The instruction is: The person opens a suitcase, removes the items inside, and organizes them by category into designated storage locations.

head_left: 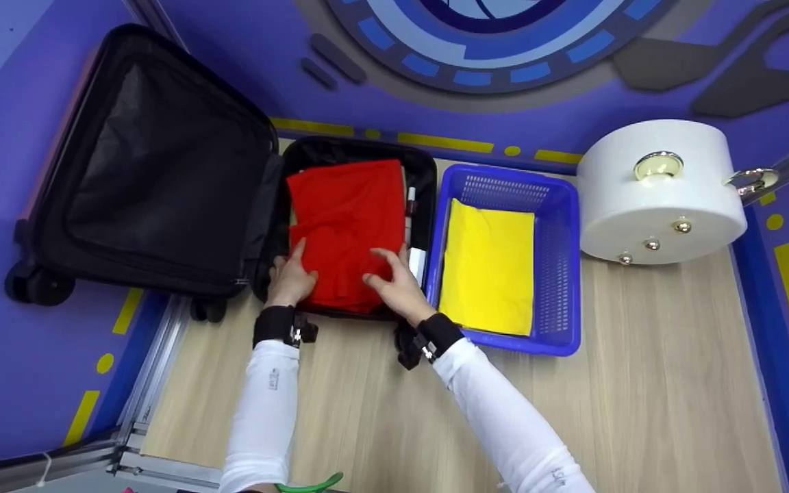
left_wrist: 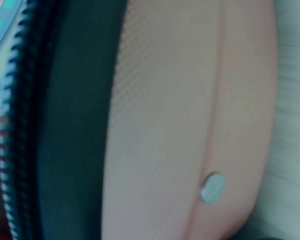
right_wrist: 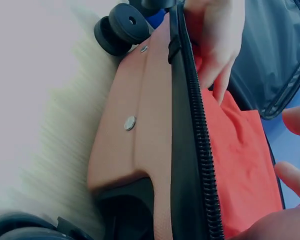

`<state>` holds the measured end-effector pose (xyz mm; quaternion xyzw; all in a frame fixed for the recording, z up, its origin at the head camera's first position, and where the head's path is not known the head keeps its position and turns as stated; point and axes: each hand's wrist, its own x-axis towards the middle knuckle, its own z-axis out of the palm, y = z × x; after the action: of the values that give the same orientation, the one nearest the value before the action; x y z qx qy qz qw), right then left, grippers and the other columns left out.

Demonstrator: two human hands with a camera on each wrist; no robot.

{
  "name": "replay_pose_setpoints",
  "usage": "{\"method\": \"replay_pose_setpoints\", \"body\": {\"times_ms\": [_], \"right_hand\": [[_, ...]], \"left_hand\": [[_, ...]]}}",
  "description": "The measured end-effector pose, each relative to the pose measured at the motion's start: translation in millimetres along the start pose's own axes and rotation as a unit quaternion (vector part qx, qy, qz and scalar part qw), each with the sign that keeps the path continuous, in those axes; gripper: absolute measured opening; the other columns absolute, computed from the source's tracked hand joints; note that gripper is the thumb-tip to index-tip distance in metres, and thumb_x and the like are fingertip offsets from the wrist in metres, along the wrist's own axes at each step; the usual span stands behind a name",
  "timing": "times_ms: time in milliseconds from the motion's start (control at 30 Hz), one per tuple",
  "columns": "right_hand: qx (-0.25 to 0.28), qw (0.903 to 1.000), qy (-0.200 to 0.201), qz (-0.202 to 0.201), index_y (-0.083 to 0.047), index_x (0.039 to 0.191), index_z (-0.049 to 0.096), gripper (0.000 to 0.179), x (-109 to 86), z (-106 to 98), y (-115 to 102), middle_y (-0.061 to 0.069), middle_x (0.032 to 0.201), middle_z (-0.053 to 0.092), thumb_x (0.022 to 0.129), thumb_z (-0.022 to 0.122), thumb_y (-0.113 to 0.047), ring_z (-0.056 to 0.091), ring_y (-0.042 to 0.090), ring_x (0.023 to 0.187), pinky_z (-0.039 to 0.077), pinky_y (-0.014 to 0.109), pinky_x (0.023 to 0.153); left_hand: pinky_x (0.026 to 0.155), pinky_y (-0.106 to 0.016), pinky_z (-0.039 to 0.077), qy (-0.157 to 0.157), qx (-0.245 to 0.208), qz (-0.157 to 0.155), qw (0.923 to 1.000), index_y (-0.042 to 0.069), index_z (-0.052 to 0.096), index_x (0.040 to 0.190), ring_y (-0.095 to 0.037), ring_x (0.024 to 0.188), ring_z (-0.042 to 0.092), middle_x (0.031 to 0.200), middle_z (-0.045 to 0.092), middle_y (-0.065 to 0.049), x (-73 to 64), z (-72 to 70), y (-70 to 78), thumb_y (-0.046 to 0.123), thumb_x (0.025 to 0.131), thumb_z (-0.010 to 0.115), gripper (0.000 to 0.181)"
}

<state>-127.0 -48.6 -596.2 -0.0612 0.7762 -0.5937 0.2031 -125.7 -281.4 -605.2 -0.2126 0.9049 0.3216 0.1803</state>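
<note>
A red folded cloth [head_left: 350, 226] lies inside the open suitcase [head_left: 425, 156], covering most of its base. My left hand [head_left: 292, 277] touches the cloth's left front edge, its thumb over the fabric. At the right front part of the cloth is my right hand [head_left: 398, 286], fingers spread and slightly bent, holding nothing. In the right wrist view, the left hand [right_wrist: 217, 45] reaches down inside the zipped rim, and fingertips of the right hand [right_wrist: 292, 175] show at the right. The left wrist view shows only the suitcase's pinkish side [left_wrist: 162, 125] and zipper.
The black-lined suitcase lid [head_left: 168, 171] leans open at the left. A white box [head_left: 416, 263] and slim white-capped item [head_left: 410, 198] lie along the suitcase's right wall. A blue basket [head_left: 559, 274] holds yellow cloth [head_left: 490, 267]. A white drum-shaped object [head_left: 655, 185] stands farther right.
</note>
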Motion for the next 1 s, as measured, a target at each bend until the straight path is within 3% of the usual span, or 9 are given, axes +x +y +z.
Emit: {"method": "replay_pose_setpoints", "body": {"times_ms": [133, 367, 600, 767, 867, 1000], "right_hand": [[0.053, 0.9985, 0.016, 0.004, -0.005, 0.148, 0.052, 0.057, 3.4, -4, 6, 0.027, 0.171, -0.004, 0.095, 0.07, -0.018, 0.012, 0.041, 0.157, 0.024, 0.054, 0.123], [0.195, 0.9807, 0.013, -0.009, 0.004, 0.145, 0.052, 0.053, 7.6, -12, 11, 0.02, 0.154, 0.047, 0.095, 0.066, -0.007, 0.037, 0.034, 0.148, 0.034, 0.044, 0.119], [0.296, 0.9545, 0.022, 0.025, 0.008, 0.146, 0.046, 0.053, 12.0, -13, 5, 0.026, 0.145, 0.048, 0.097, 0.06, -0.002, 0.053, 0.036, 0.124, 0.044, 0.037, 0.106], [0.337, 0.9395, 0.008, 0.063, 0.006, 0.146, 0.047, 0.05, 13.7, -18, -3, 0.018, 0.132, 0.053, 0.098, 0.058, -0.003, 0.058, 0.02, 0.102, 0.048, 0.031, 0.092], [0.328, 0.942, 0.01, 0.07, 0.006, 0.146, 0.047, 0.05, 14.0, -19, -6, 0.014, 0.129, 0.054, 0.098, 0.059, -0.004, 0.056, 0.016, 0.094, 0.047, 0.029, 0.086], [0.235, 0.9698, 0.009, 0.066, 0.002, 0.15, 0.045, 0.059, 13.3, -17, -9, 0.015, 0.143, 0.052, 0.096, 0.065, -0.01, 0.055, 0.02, 0.114, 0.045, 0.031, 0.096]], "left_hand": [[0.106, -0.062, 0.042, 0.023, 0.008, 0.004, 0.9997, 0.028, 0.023, 0.167, -0.05, 0.138, 0.033, 0.155, 0.027, -0.035, -3.0, 1.8, 1.8, 0.022, 0.1, 0.064, 0.079], [0.106, -0.06, 0.044, 0.056, -0.003, 0.009, 0.9984, 0.019, 0.033, 0.164, -0.049, 0.139, 0.037, 0.151, 0.033, -0.034, -8.0, 4.9, 6.3, 0.015, 0.097, 0.067, 0.076], [0.11, -0.062, 0.04, 0.042, -0.002, 0.0, 0.9991, 0.016, 0.027, 0.165, -0.053, 0.142, 0.033, 0.156, 0.031, -0.037, -5.7, 9.2, 8.9, 0.016, 0.097, 0.068, 0.079], [0.111, -0.058, 0.04, 0.041, -0.015, 0.019, 0.9989, 0.01, 0.03, 0.162, -0.052, 0.138, 0.041, 0.152, 0.044, -0.033, -4.1, 7.7, 8.8, 0.017, 0.097, 0.07, 0.077], [0.109, -0.055, 0.042, 0.029, -0.048, 0.023, 0.9982, 0.01, 0.03, 0.161, -0.048, 0.131, 0.051, 0.148, 0.052, -0.028, -3.5, 5.7, 8.8, 0.017, 0.097, 0.069, 0.075], [0.104, -0.05, 0.045, 0.018, -0.103, 0.019, 0.9943, 0.013, 0.033, 0.159, -0.041, 0.119, 0.058, 0.144, 0.056, -0.027, -3.6, 4.5, 13.2, 0.014, 0.096, 0.064, 0.07]]}}
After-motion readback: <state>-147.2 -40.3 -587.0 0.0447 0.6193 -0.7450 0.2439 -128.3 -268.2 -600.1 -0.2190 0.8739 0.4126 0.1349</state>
